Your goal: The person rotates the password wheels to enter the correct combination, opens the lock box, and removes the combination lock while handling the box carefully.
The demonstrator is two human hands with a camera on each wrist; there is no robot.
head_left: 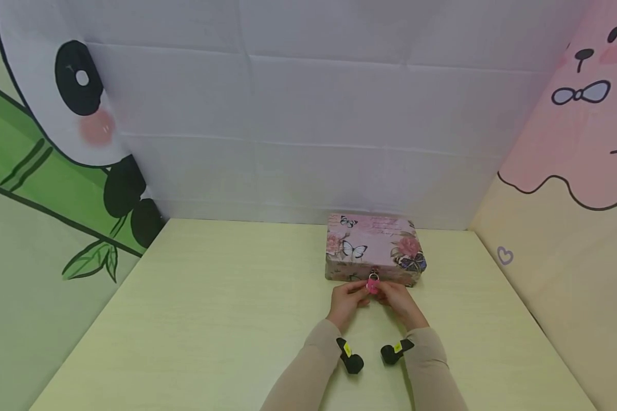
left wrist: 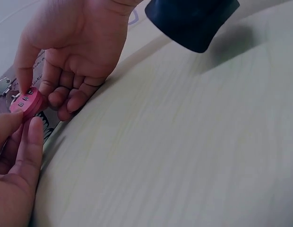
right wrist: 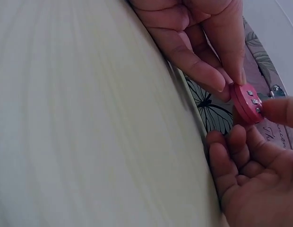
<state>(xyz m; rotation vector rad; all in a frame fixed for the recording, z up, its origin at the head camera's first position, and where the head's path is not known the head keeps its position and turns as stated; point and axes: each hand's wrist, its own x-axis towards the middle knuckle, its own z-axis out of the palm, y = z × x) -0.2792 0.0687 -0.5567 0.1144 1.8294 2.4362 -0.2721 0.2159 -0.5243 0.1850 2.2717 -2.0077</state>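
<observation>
A pink box with butterfly and rose prints (head_left: 372, 246) stands closed near the back of the pale table (head_left: 211, 297). A small pink combination padlock (head_left: 373, 283) hangs from the metal hasp on its front. My left hand (head_left: 347, 299) and right hand (head_left: 398, 299) meet at the padlock and pinch it between their fingertips. In the left wrist view the padlock (left wrist: 27, 100) sits between my left hand (left wrist: 14, 156) below and my right hand (left wrist: 75, 52) above. In the right wrist view its number dials (right wrist: 253, 101) show, with the right hand (right wrist: 253, 184) beneath and the left hand (right wrist: 198, 42) above.
A white cloth wall (head_left: 308, 125) closes the back. A panda-and-bamboo panel (head_left: 56, 142) bounds the left side and a pink bear panel (head_left: 571, 160) the right. The black wrist cameras (head_left: 351, 358) sit on both forearms.
</observation>
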